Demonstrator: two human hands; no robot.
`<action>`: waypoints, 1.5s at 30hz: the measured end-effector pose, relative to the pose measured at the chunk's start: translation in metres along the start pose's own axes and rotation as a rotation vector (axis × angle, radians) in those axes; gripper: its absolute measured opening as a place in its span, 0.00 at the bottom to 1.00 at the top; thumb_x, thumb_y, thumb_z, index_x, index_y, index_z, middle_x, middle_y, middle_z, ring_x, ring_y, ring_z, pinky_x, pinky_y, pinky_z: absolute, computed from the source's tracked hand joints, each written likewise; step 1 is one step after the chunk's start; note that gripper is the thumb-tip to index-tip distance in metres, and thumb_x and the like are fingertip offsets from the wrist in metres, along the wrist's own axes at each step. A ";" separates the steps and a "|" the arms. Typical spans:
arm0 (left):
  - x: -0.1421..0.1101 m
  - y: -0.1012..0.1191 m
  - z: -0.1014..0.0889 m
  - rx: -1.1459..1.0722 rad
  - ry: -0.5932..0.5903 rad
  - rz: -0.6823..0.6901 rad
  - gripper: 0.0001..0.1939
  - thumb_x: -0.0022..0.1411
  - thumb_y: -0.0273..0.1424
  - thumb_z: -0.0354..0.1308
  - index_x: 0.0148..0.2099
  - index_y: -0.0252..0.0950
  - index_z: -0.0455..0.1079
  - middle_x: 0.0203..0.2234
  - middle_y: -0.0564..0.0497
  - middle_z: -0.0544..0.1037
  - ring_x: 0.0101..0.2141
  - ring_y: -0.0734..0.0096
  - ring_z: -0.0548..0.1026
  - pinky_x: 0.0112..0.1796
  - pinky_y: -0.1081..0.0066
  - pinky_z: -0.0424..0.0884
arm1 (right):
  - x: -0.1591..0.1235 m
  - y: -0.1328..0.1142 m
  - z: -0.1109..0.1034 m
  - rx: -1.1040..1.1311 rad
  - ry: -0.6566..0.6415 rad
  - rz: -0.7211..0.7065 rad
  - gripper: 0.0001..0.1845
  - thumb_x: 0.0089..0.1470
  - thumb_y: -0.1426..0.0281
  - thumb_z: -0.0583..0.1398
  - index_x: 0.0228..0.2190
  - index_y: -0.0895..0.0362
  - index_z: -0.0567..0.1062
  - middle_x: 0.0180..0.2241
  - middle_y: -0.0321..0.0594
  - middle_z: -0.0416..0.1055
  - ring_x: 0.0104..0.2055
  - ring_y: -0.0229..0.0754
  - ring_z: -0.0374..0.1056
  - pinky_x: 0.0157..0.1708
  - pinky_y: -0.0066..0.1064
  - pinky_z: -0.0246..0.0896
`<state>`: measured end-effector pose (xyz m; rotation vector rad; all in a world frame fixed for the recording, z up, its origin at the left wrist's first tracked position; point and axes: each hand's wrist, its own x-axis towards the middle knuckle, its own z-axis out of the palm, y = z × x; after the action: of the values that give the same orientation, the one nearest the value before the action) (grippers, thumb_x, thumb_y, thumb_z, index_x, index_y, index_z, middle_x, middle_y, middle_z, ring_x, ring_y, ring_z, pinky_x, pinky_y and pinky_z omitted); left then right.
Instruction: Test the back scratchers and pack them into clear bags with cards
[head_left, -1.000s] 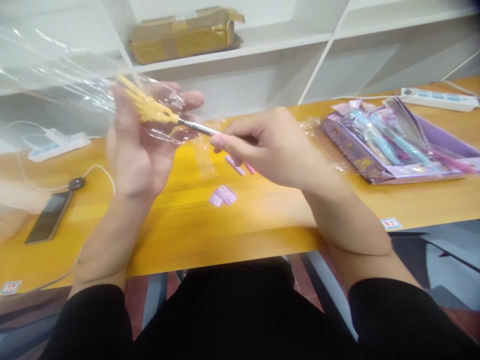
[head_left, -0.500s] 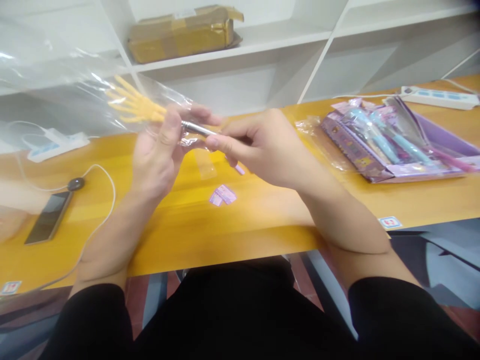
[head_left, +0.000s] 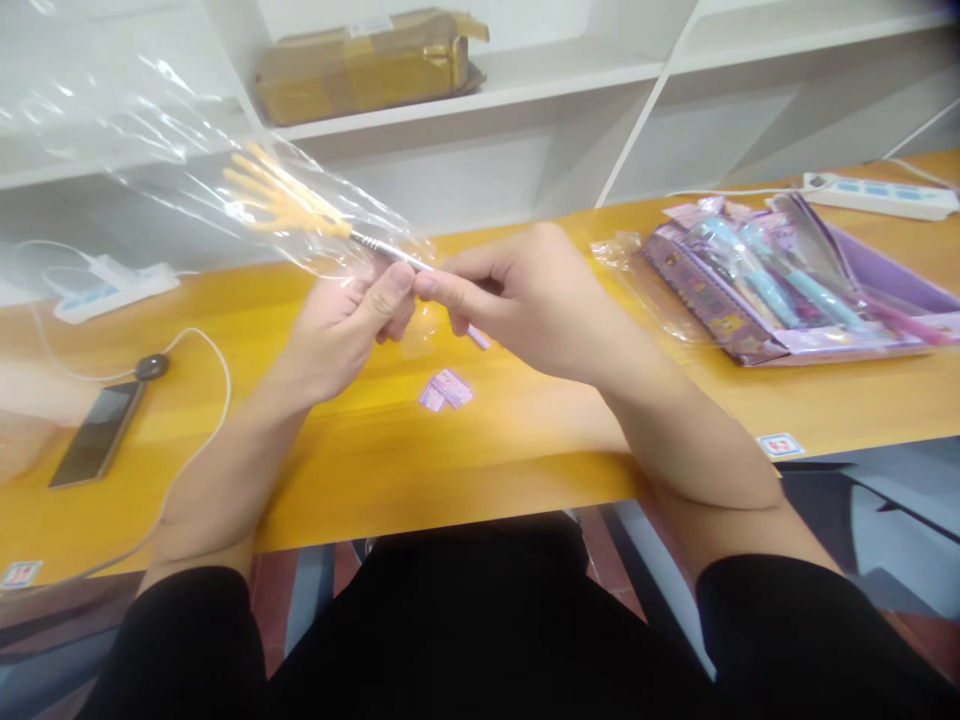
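My right hand [head_left: 525, 300] is closed in a pinch on the metal shaft of a back scratcher with a small yellow plastic hand [head_left: 279, 200] at its tip. The yellow tip sits inside a clear plastic bag [head_left: 187, 150] held up over the yellow table [head_left: 487, 450]. My left hand [head_left: 345, 325] pinches the mouth of that bag right beside my right fingertips, thumb and fingers pressed together. Both hands meet above the middle of the table.
Small purple packets [head_left: 448, 390] lie on the table under my hands. A pile of purple stationery packs [head_left: 780, 285] lies at the right. A phone [head_left: 97, 432], a cable and power strips [head_left: 877, 197] lie around. A taped cardboard parcel [head_left: 367, 65] rests on the white shelf.
My left hand slid down from around the yellow tip to the bag's mouth by my right fingers. The bag and the yellow tip now stand free, raised slightly.
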<state>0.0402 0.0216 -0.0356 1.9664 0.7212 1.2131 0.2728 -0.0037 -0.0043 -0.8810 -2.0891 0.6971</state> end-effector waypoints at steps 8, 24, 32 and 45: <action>0.006 0.000 0.004 -0.052 0.339 0.062 0.35 0.77 0.63 0.62 0.28 0.41 0.68 0.19 0.55 0.66 0.22 0.74 0.65 0.26 0.66 0.60 | -0.001 0.002 0.003 -0.094 -0.036 -0.022 0.25 0.77 0.48 0.65 0.35 0.55 0.77 0.26 0.32 0.65 0.31 0.37 0.57 0.35 0.33 0.49; 0.009 0.000 0.005 -0.200 0.258 -0.014 0.37 0.70 0.63 0.69 0.24 0.40 0.65 0.17 0.56 0.58 0.19 0.73 0.65 0.22 0.67 0.61 | -0.008 -0.004 -0.001 -0.180 0.019 -0.069 0.28 0.82 0.47 0.56 0.37 0.54 0.77 0.29 0.34 0.64 0.32 0.39 0.54 0.36 0.36 0.47; 0.012 -0.002 0.011 -0.177 0.433 -0.014 0.38 0.68 0.70 0.65 0.28 0.42 0.65 0.18 0.56 0.60 0.20 0.73 0.63 0.21 0.67 0.60 | -0.007 -0.006 -0.001 -0.167 0.002 -0.073 0.27 0.81 0.46 0.57 0.41 0.53 0.82 0.31 0.36 0.71 0.32 0.39 0.58 0.37 0.35 0.51; 0.018 0.034 -0.007 -0.437 0.482 -0.089 0.28 0.79 0.53 0.65 0.33 0.40 0.64 0.23 0.57 0.48 0.22 0.75 0.48 0.29 0.66 0.42 | -0.007 0.001 0.000 0.121 0.169 -0.265 0.12 0.75 0.53 0.65 0.47 0.48 0.79 0.38 0.34 0.83 0.34 0.37 0.78 0.37 0.29 0.75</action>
<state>0.0442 0.0172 0.0031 1.2868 0.6924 1.6508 0.2766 -0.0083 -0.0080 -0.5629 -1.9440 0.5799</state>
